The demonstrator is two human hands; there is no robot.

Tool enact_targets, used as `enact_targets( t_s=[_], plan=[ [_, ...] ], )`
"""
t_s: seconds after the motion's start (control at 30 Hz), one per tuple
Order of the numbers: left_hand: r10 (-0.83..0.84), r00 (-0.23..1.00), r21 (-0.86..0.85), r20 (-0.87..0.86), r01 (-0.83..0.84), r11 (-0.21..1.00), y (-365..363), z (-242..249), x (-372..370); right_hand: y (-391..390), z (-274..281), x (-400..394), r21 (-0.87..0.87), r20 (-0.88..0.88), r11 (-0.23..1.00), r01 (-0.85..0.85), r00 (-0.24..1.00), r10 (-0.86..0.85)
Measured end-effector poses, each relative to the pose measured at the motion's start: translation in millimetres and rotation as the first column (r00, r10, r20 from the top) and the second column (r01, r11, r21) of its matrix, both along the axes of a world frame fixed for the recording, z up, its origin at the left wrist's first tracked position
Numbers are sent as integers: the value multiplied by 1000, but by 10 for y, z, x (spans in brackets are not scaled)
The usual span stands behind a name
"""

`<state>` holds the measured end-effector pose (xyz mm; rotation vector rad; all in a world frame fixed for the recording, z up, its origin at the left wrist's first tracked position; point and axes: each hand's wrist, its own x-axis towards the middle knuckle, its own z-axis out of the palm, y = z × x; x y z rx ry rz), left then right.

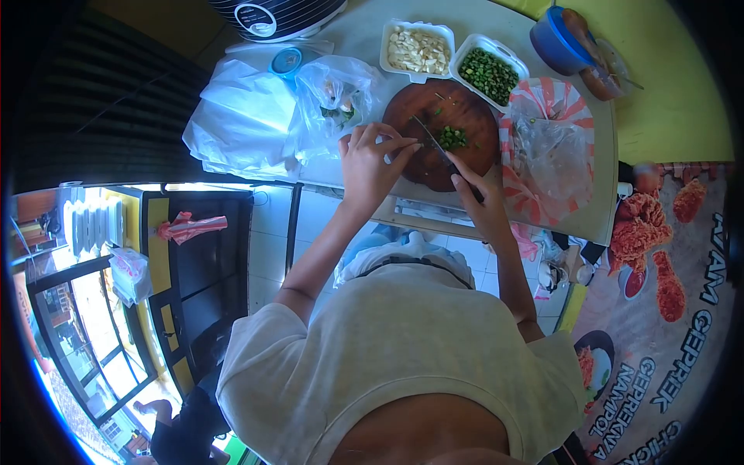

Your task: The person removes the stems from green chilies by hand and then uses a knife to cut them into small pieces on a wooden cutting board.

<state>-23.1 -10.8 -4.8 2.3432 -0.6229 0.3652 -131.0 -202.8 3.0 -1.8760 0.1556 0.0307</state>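
Observation:
My right hand (479, 190) is closed round the dark handle of a knife (431, 135), whose blade lies slanted over a round wooden cutting board (474, 115). At the board's left edge my left hand (373, 161) is pinched, thumb against fingers; a small pale bit shows at the fingertips, too small to name. Chopped greens (452, 139) lie in a small heap just right of the blade. Behind the board stand a white foam box of pale chopped pieces (419, 51) and another foam box of chopped greens (488, 76).
Left of the board lie white plastic bags (244, 108) and a clear bag (335, 85) with food inside. A red-striped bag (549, 147) rests at right. Further back are a blue tub (559, 43) and a striped black appliance (279, 17). Another person (190, 426) is at lower left.

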Motion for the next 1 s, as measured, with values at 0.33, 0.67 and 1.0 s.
enact_targets(
  t_s=[0.33, 0.67, 1.0],
  plan=[
    [-73, 997, 4, 28, 73, 997, -133, 101, 242, -97, 30, 216, 297, -19, 953, 55, 998, -52],
    [-174, 972, 189, 158, 143, 972, -53, 132, 486, -215, 70, 215, 307, -3, 949, 77, 997, -80],
    [-38, 998, 100, -44, 43, 994, 46, 108, 130, -52, 191, -103, 309, -147, 951, 24, 989, 23]
  ],
)
